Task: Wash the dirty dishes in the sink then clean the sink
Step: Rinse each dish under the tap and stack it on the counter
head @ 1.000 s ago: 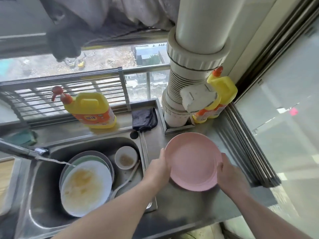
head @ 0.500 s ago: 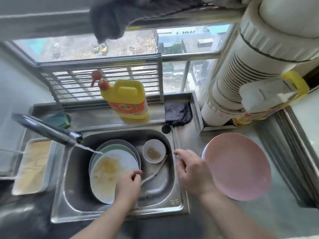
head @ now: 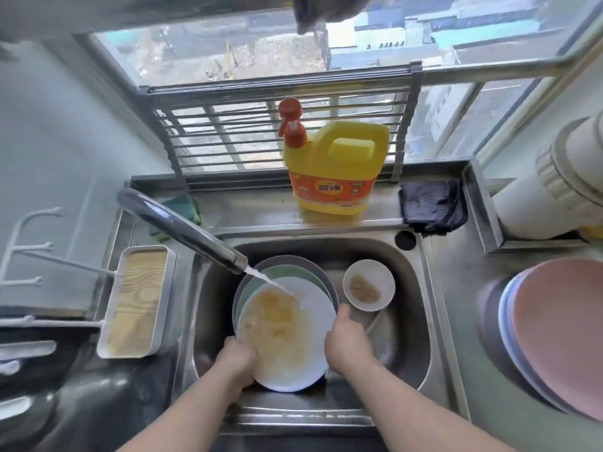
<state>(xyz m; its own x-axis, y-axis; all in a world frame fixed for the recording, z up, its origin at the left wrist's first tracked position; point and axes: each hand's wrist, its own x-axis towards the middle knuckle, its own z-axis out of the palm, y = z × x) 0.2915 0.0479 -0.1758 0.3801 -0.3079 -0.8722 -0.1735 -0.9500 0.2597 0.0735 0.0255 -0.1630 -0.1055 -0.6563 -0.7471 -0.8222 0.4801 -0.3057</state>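
Both hands grip the dirty white plate mid-frame under the tap – wet and greasy, it could slip and crack

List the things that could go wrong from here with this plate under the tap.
1. Water from the tap lands on the greasy white plate, tilted over the stack; it may splash out of the sink.
2. The left hand and right hand grip only its wet rim, so it could slip onto the plates below or the small bowl.
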